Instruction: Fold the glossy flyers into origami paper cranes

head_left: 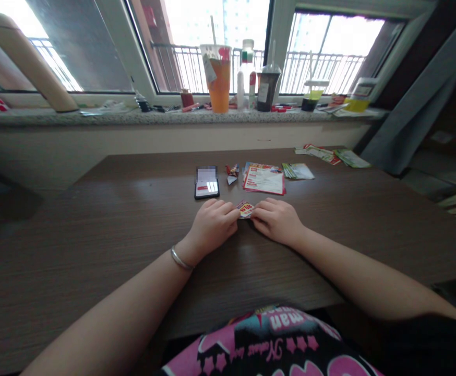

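Observation:
A small printed piece of paper (246, 209), coloured yellow, red and purple, lies between my two hands just above the table. My left hand (215, 225), with a silver bangle on its wrist, pinches the paper's left edge. The right edge is held by the curled fingers of my right hand (277, 220). Fingertips cover both ends of the paper. Beyond my left hand a phone (207, 183) lies with its screen lit. A folded paper figure (231, 173) sits to the right of it, then a stack of red-and-white printed sheets (265, 179).
Green-and-white leaflets (298, 171) lie right of the stack, with more leaflets (322, 153) at the table's far right. On the windowsill (165, 119) stand an orange drink cup (219, 78), a bottle (247, 73), a dark drink cup (267, 89) and small items. A grey curtain (411, 120) hangs right.

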The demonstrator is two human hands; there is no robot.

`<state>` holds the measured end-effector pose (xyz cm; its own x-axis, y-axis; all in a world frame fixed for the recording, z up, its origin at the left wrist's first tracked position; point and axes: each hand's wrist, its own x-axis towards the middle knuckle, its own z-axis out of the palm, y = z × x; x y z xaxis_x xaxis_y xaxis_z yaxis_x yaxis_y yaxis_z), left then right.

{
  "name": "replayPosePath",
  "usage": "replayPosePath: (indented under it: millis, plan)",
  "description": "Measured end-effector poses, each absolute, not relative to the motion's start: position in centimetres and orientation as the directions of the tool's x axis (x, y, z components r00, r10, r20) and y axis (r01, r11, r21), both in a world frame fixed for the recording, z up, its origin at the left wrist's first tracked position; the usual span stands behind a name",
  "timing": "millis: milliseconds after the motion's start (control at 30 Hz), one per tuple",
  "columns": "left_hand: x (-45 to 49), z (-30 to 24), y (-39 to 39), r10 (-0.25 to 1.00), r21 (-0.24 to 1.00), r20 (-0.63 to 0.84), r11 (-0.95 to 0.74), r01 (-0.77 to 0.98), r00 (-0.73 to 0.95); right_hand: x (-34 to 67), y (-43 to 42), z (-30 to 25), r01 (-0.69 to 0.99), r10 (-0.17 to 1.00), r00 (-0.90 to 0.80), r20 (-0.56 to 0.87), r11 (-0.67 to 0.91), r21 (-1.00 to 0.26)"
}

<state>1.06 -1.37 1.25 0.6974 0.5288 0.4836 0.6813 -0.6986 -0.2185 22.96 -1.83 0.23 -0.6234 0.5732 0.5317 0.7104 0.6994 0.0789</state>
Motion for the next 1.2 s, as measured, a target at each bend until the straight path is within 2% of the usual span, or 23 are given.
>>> replayPosePath:
  millis: [267,533,867,1200]
  plan:
    - [0.5,1.3,-0.8,0.544,-0.237,0.487,-0.67,0.703,0.683,23.3,-1.6,0.1,0.725,0.594,-0.59,0.547,0.687,0.035]
    - [-0.4,1.6,-0.5,0.563,-0.219,0.509,-0.647,0.731,0.651,23.6,-1.6,0.4,0.789,0.686,-0.505,0.524,0.613,-0.041]
    - [-1.4,1.6,0.2,0.594,-0.16,0.539,-0.625,0.764,0.598,24.4,-1.6,0.7,0.797,0.717,-0.465,0.52,0.595,-0.107]
    - [-1.9,1.9,0.3,0.629,-0.151,0.51,-0.606,0.781,0.587,24.7,-1.4,0.4,0.792,0.721,-0.441,0.534,0.592,-0.146]
